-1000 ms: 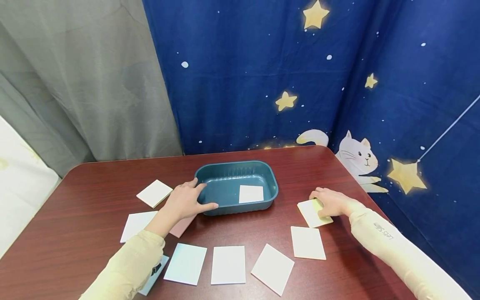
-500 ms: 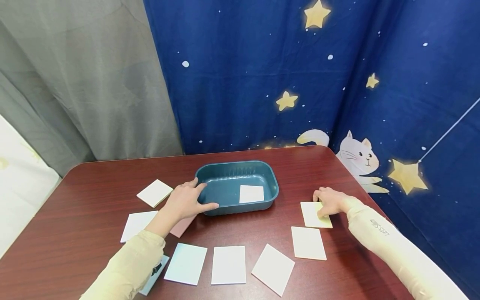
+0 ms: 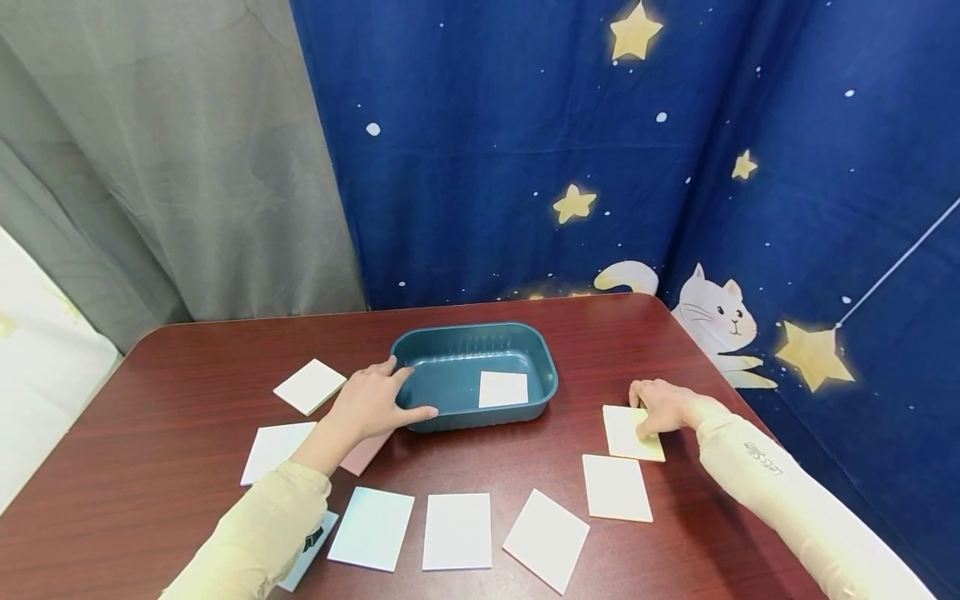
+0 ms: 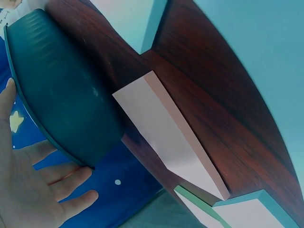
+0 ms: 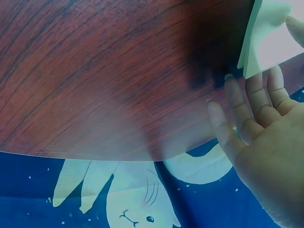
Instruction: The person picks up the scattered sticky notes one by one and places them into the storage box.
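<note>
My left hand (image 3: 372, 402) rests with spread fingers on the left end of a dark teal plastic tub (image 3: 538, 407); in the left wrist view its fingers (image 4: 71, 183) lie at the rim. A white square pad (image 3: 503, 389) lies inside the tub, towards the right. At the table's right side, my right hand (image 3: 663, 406) pinches a pale yellow sticky note pad (image 3: 626, 435). The right wrist view has the thumb (image 5: 297, 29) on that pad's face and fingers at its edge, with the pad's layers slightly apart at one corner.
Several more pads lie about the dark red table (image 3: 225, 358): a pink pad (image 3: 363, 454) by the left wrist, a light blue pad (image 3: 371, 528) in front, and a whitish pad (image 3: 617, 487) just below the yellow one. A blue starry curtain (image 3: 480, 167) hangs behind.
The yellow sticky note pad has turned and shifted slightly right, with the right hand moving along. My left hand and the tub stay in place.
</note>
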### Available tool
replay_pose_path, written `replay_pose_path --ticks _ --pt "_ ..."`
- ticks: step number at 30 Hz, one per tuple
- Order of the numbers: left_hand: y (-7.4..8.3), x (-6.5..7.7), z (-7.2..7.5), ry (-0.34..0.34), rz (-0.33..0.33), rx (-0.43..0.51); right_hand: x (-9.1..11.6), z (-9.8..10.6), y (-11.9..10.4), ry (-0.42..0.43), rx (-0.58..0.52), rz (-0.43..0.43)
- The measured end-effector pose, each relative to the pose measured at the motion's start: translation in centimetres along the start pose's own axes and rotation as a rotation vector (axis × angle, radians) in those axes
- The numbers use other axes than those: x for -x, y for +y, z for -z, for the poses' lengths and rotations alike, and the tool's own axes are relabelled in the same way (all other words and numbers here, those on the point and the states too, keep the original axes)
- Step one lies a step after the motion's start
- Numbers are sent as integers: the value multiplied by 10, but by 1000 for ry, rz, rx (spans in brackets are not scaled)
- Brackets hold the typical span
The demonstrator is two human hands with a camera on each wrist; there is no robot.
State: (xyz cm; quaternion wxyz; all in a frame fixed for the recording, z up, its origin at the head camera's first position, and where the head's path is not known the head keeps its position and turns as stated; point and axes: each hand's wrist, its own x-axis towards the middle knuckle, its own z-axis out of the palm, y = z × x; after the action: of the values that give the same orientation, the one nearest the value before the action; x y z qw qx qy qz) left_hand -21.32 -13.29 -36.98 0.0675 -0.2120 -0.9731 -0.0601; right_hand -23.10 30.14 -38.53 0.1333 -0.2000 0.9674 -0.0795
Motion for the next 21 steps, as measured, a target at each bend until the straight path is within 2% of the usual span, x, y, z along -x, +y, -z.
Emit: replay_pose_path --ticks 3,11,21 --pt "0 0 0 1 -3 1 2 0 1 1 1 30" --pt "0 0 0 -3 -1 1 6 0 3 -19 -7 45" --pt "1 0 2 -6 3 -2 8 2 10 19 -36 117"
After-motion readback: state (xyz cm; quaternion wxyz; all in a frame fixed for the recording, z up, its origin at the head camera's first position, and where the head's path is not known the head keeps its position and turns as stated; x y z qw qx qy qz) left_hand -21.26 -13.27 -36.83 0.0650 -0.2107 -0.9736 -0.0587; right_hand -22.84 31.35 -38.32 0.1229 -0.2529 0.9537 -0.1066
